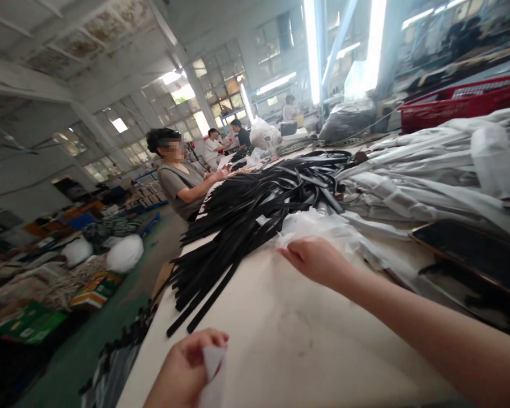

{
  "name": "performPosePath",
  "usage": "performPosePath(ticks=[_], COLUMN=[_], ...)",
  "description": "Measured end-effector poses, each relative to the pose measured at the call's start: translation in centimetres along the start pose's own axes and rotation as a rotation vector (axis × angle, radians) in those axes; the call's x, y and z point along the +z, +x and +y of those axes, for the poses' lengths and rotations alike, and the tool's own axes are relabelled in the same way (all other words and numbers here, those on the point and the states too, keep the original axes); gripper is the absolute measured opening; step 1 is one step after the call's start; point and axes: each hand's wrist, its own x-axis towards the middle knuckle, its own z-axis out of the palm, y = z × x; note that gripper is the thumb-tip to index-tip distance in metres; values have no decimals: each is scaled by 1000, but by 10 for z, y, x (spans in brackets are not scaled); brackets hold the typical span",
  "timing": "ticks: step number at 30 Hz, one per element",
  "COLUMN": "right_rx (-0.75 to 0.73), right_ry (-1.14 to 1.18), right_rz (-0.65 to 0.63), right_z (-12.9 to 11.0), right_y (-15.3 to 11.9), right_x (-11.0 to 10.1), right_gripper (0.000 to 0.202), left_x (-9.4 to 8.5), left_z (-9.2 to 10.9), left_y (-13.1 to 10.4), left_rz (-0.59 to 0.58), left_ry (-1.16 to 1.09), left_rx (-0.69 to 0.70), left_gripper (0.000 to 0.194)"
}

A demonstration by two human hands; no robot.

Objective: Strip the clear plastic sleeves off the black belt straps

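Note:
My left hand (191, 362) is closed low over the near table edge. Between its thumb and fingers is a thin white strip (215, 362) that hangs down out of view. My right hand (312, 258) is curled shut at the front of a heap of crumpled white translucent scraps (310, 224). Whatever its fingers may hold is hidden. Beyond both hands, a large pile of long black straps (255, 209) spreads across the table, loose ends pointing toward me and to the left. To the right, many straps wrapped in white sleeves (408, 187) lie bundled together.
A dark phone-like slab (476, 249) lies at the right of the white table (280, 328). Behind the wrapped straps stands a red plastic crate (463, 99). A co-worker (182, 175) works at the table's far left side. Sacks and boxes (29, 323) cover the floor at left.

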Motion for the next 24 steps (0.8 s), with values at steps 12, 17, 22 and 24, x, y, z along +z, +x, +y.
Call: performPosePath(ticks=[12,17,22,24], right_rx=[-13,29,85,121], right_ry=[1088,1183,1052,1021], right_rz=[-218,-276,-181,-197], right_z=[3,-2,-5,-5], right_y=[14,13,13,14], right_x=[36,40,52,54], right_gripper=[41,46,32,38], left_x=[98,89,83,82], left_z=[11,-3,-17,-19], left_y=[97,98,104,106], left_rz=[-171,-246,-392,-372], left_ry=[-231,-253,-245,-164], left_rx=[81,-76,-124,-12], left_gripper=[42,42,36,32])
